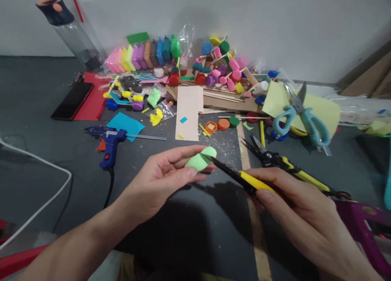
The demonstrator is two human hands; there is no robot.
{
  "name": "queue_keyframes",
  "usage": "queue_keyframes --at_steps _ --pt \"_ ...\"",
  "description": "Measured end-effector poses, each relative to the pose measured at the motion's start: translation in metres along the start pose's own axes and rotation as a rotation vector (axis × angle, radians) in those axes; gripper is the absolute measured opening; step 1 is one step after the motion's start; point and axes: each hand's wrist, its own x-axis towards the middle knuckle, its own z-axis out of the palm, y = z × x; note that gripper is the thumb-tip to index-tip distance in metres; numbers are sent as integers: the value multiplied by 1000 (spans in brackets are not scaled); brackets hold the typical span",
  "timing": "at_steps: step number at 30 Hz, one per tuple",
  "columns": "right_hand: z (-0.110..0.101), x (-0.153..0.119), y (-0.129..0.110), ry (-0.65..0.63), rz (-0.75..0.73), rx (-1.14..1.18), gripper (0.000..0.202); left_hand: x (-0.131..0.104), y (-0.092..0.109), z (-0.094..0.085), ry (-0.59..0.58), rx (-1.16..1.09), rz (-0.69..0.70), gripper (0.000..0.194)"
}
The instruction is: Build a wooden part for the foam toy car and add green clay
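Pinched between the thumb and fingers of my left hand (pixel 166 171) is a light green piece of modelling clay (pixel 197 163), elongated and pinched in near its middle. My right hand (pixel 296 207) grips a yellow and black utility knife (pixel 241 177) that slants up to the left. The knife's blade tip touches the clay's upper side near its middle. Both hands are above the dark table. Beyond them lies a pale board strip (pixel 189 114) with a small blue scrap and a yellow scrap on it.
A blue glue gun (pixel 111 144) lies left, its cord running toward me. Black and yellow pliers (pixel 284 163) and light blue scissors (pixel 299 110) are on the right. Clay packs (pixel 143 55), bottle caps (pixel 223 124) and pink-and-coloured clay models (pixel 222 73) crowd the back. A bottle (pixel 76 38) stands back left.
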Motion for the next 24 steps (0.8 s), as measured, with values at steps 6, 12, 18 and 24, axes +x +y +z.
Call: queue_keyframes --at_steps 6,12,18,24 --pt "-2 -3 2 33 55 37 20 -1 1 1 8 16 -2 26" --pt "-2 0 0 -15 239 324 24 1 1 0 8 -10 17 23" --pt "-3 0 -1 -60 287 640 30 3 1 0 23 -44 13 21" --pt "1 -6 -6 50 46 112 18 3 -3 1 30 -78 -21 25"
